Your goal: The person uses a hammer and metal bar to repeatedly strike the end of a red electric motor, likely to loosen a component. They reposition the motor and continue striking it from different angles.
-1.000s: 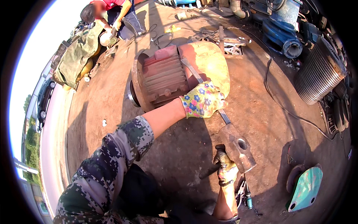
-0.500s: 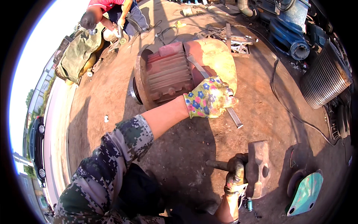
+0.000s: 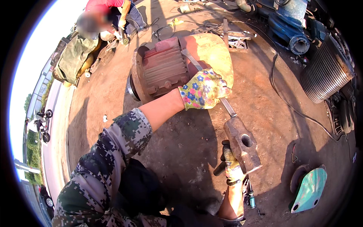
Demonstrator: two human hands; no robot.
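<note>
A left hand (image 3: 204,90) in a flowered glove grips a flat steel bar (image 3: 229,108) set against the end of a rusty red electric motor (image 3: 160,68) lying on bare dirt ground (image 3: 264,94), the bar's lower end touching the head of a heavy sledgehammer (image 3: 242,143). The right hand (image 3: 231,166), also gloved, clasps the hammer's handle just below the head. Beyond the motor another person (image 3: 109,15) crouches with a tool, a ribbed metal drum (image 3: 326,72) stands at right, and a turquoise cover plate (image 3: 309,189) lies near the hammer.
</note>
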